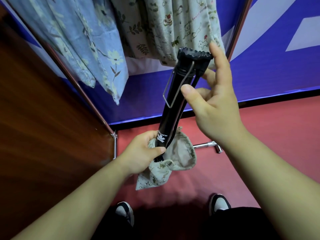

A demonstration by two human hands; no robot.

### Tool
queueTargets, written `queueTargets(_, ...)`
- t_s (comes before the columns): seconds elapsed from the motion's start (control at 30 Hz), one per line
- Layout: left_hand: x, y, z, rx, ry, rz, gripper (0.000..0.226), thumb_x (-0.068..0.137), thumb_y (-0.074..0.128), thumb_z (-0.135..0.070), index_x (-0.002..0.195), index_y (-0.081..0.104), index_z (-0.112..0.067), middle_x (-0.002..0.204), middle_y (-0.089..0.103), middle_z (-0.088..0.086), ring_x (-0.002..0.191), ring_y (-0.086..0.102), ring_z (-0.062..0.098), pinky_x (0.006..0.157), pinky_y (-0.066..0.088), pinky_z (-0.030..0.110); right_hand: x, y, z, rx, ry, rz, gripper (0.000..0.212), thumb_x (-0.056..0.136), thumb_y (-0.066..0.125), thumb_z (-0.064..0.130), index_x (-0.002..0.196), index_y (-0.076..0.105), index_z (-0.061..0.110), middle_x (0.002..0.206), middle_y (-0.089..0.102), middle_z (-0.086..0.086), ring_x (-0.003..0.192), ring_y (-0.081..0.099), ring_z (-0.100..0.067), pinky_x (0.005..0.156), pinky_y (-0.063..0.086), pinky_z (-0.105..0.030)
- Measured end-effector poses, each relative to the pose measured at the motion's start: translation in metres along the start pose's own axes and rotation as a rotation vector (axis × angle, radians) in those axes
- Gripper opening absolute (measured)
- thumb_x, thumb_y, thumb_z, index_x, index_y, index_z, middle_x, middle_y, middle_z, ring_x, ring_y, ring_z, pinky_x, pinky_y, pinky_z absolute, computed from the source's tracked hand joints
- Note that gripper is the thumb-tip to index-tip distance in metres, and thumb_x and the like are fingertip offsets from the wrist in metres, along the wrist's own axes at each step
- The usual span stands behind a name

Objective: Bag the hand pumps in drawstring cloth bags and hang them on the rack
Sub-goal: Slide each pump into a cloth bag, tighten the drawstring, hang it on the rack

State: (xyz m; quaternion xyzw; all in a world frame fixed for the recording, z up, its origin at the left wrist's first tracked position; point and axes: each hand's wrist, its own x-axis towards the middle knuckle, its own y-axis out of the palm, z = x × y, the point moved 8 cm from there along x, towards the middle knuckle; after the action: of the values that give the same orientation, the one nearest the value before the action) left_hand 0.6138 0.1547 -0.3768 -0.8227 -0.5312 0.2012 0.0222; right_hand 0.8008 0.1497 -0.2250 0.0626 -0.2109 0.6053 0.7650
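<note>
The left hand (143, 149) grips the low end of a black hand pump (174, 101) and a small cloth bag (181, 156) with animal pictures. The right hand (213, 104) holds the tilted pump higher up, thumb on the tube. Two hanging bags (181, 23) show above, and a red floor (259, 135) below.

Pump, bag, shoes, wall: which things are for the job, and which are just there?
For the job: hand pump, cloth bag, left hand, right hand, rack, hanging cloths.
Just there: shoes, red floor, blue banner, wooden panel.
</note>
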Motion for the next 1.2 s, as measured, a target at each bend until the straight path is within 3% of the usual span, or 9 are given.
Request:
queueTargets(0.2,0.003,-0.005,0.001,0.051,-0.006,0.01,0.036,0.09,0.068,0.005,0.115,0.072,-0.02,0.111,0.078,-0.001,0.108,0.072,0.017,0.102,0.055,0.04,0.002,0.005,-0.001,0.203,0.014,0.055,0.066,0.09,0.068,0.005,0.139,0.032,0.031,0.114,0.068,-0.002,0.095,0.069,-0.024,0.094,0.056,-0.045)
queueTargets(0.33,0.002,-0.007,-0.01,-0.069,0.021,0.041,0.042,0.085,0.07,0.004,0.122,0.072,-0.016,0.119,0.076,0.005,0.117,0.07,0.026,0.104,0.052,0.043,-0.001,0.009,-0.011,0.133,0.017,0.06,0.05,0.087,0.07,0.008,0.123,0.048,0.035,0.109,0.067,0.004,0.09,0.069,-0.027,0.083,0.058,-0.045)
queueTargets(0.43,0.001,-0.008,-0.014,-0.16,0.03,0.086,0.048,0.082,0.071,0.006,0.126,0.069,-0.013,0.123,0.074,0.01,0.117,0.069,0.028,0.102,0.053,0.043,-0.009,0.02,-0.027,0.017,0.047,0.108,0.044,0.087,0.07,0.01,0.116,0.057,0.04,0.105,0.067,0.001,0.085,0.069,-0.02,0.084,0.056,-0.036)
queueTargets(0.6,-0.004,-0.006,-0.019,-0.199,0.041,0.087,0.053,0.084,0.068,0.016,0.129,0.068,-0.012,0.121,0.075,0.012,0.112,0.071,0.028,0.097,0.057,0.039,-0.017,0.027,-0.043,-0.045,0.117,0.157,0.044,0.087,0.073,0.007,0.114,0.062,0.039,0.107,0.07,0.013,0.083,0.072,-0.008,0.088,0.056,-0.026)
queueTargets(0.7,-0.002,-0.011,-0.021,-0.233,0.048,0.052,0.055,0.083,0.071,0.013,0.129,0.069,-0.016,0.123,0.074,0.011,0.118,0.068,0.032,0.103,0.053,0.045,-0.017,0.025,-0.048,-0.043,0.134,0.142,0.045,0.086,0.075,0.008,0.109,0.062,0.045,0.104,0.071,0.012,0.08,0.072,-0.008,0.088,0.057,-0.032)
queueTargets(0.87,0.001,-0.034,-0.016,-0.254,-0.03,-0.122,0.094,0.06,0.088,-0.01,0.147,0.053,-0.015,0.128,0.073,0.0,0.119,0.068,0.016,0.109,0.05,0.045,-0.014,0.019,-0.046,-0.021,0.163,0.141,0.042,0.085,0.076,0.011,0.102,0.062,0.046,0.102,0.072,0.005,0.073,0.07,-0.008,0.083,0.058,-0.044)
queueTargets(1.03,-0.003,-0.051,-0.021,-0.128,-0.022,-0.137,0.105,0.047,0.098,-0.035,0.143,0.056,-0.027,0.137,0.066,-0.006,0.127,0.063,0.013,0.112,0.046,0.045,-0.014,0.022,-0.044,0.033,0.149,0.267,0.04,0.089,0.07,0.003,0.111,0.058,0.034,0.106,0.073,0.002,0.084,0.073,-0.028,0.083,0.056,-0.037)
queueTargets(1.1,-0.004,-0.048,-0.027,-0.105,0.006,-0.115,0.105,0.048,0.098,-0.04,0.144,0.057,-0.03,0.14,0.065,-0.008,0.131,0.059,0.012,0.114,0.044,0.046,-0.018,0.028,-0.045,0.035,0.158,0.313,0.039,0.091,0.069,0.003,0.112,0.059,0.034,0.103,0.074,0.005,0.082,0.072,-0.019,0.078,0.055,-0.03)
queueTargets(1.2,-0.008,-0.039,-0.046,-0.067,0.099,-0.065,0.082,0.065,0.091,-0.019,0.141,0.06,-0.027,0.132,0.07,-0.007,0.127,0.063,0.014,0.113,0.045,0.047,-0.025,0.042,-0.046,0.037,0.171,0.368,0.037,0.09,0.069,0.0,0.11,0.062,0.031,0.095,0.073,0.012,0.074,0.066,-0.002,0.07,0.051,-0.022)
